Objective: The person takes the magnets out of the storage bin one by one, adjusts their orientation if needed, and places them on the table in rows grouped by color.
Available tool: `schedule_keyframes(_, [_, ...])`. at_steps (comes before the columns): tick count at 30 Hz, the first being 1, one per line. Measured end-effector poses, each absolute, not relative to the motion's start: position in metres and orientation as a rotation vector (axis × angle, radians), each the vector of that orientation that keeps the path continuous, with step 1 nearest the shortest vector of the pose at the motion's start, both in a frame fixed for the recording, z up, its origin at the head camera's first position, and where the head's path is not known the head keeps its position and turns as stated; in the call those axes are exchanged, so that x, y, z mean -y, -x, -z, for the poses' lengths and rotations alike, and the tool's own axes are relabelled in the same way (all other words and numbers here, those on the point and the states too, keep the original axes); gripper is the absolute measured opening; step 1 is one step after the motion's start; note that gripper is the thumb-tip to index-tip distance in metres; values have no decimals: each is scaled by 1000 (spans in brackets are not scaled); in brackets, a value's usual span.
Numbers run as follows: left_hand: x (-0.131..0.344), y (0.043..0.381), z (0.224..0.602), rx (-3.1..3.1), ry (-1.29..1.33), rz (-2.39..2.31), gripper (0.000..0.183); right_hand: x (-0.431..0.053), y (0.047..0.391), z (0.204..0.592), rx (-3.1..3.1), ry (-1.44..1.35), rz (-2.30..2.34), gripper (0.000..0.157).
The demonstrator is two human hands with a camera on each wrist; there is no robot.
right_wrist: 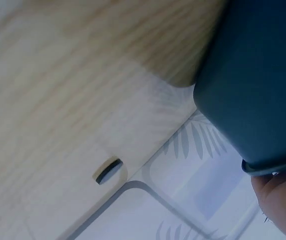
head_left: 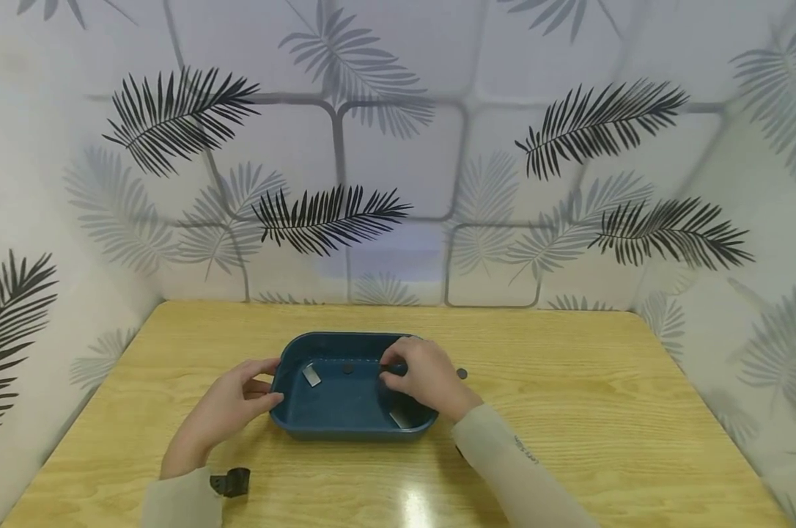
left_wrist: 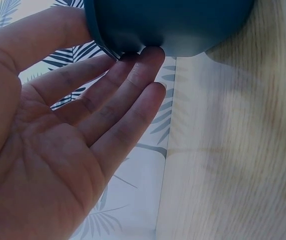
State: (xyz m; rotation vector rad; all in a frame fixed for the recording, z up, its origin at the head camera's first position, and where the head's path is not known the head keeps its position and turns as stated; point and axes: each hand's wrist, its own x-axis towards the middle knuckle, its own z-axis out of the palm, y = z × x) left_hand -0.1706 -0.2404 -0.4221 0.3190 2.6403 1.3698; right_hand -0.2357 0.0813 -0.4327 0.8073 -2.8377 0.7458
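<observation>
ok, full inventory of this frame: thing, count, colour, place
tray: 1, dark blue, middle of the table, near the front
flat rectangular pieces: 2, grey, inside the tray, one at left, one at the right front corner
small disc: 1, dark, inside the tray near the back wall
small disc on table: 1, dark, just right of the tray
small clip-like object: 1, black, front left of the table
table: 1, light wood
walls: white, leaf print, three sides
left hand: fingertips touch the tray's left rim
right hand: over the tray's right rim, fingers reaching inside
</observation>
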Motion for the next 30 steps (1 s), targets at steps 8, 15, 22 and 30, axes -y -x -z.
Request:
schedule_keyframes(8, [239, 169, 420, -2668, -311, -1346, 62, -93, 238, 422, 2755, -804, -754, 14])
schedule_keyframes(15, [238, 171, 421, -2657, -321, -1349, 62, -105, 238, 411, 2763, -747, -768, 15])
schedule_keyframes(22, [239, 170, 421, -2641, -295, -1345, 64, -118, 237, 407, 2776, -707, -773, 16])
schedule_keyframes(30, [239, 171, 421, -2650, -294, -1319, 64, -143, 238, 411, 2764, -628, -818, 11])
